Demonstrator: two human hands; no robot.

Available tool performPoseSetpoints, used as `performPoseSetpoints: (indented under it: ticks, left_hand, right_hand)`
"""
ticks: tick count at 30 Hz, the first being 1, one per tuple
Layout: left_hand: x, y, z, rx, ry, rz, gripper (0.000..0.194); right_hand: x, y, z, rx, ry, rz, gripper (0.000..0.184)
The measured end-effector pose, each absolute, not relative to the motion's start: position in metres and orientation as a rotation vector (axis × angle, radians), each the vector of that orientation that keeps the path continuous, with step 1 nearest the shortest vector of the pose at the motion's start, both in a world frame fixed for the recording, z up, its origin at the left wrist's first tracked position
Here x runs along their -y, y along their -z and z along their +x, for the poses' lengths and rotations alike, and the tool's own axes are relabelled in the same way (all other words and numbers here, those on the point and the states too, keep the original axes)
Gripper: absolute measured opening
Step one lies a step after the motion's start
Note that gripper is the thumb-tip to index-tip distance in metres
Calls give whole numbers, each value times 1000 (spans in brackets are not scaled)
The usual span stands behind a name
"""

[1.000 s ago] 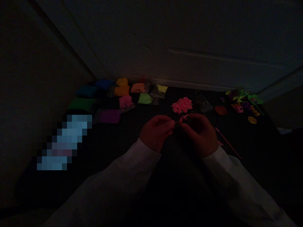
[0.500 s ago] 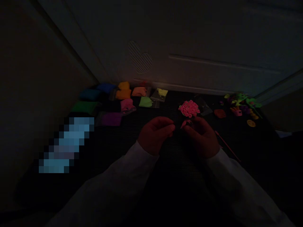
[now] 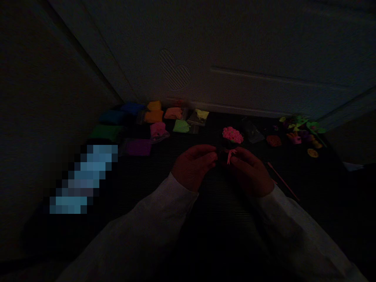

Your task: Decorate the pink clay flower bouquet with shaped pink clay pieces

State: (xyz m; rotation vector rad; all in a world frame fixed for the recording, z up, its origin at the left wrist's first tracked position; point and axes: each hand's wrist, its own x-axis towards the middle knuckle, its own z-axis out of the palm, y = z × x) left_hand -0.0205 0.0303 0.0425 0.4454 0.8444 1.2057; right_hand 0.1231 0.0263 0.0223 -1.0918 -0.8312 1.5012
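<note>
The light is very dim. A small bouquet of pink modelling-clay flowers (image 3: 232,135) stands upright between my hands, its bloom facing the wall. Below the flowers a pink bow (image 3: 230,156) hangs in front of a dark wrapping that I can barely make out. My right hand (image 3: 252,172) is closed on the bouquet's lower right side, fingers by the bow. My left hand (image 3: 195,166) is closed too, thumb and fingertips pinched at the wrapping's left edge. Exactly where they touch is lost in shadow.
Clay packets lie at the back left, among them a purple packet (image 3: 139,147) and a green packet (image 3: 106,133). A pixelated bright patch (image 3: 88,172) is at left. To the right are a pink stick (image 3: 283,181), a reddish lump (image 3: 273,141) and clay flowers (image 3: 314,127).
The bouquet has tipped and turned, so its bloom shows more from the side and the pink bow now faces me. Both hands have stayed nearly in place.
</note>
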Motion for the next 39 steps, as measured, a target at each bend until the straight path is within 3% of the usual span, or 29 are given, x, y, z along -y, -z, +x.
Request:
performPoseSetpoints:
  ticks: [39]
  left_hand:
    - [-30,-33,-20,-956,-1153,760,19]
  right_hand:
    - [-22,-24,123,973,-1579,-1057,20]
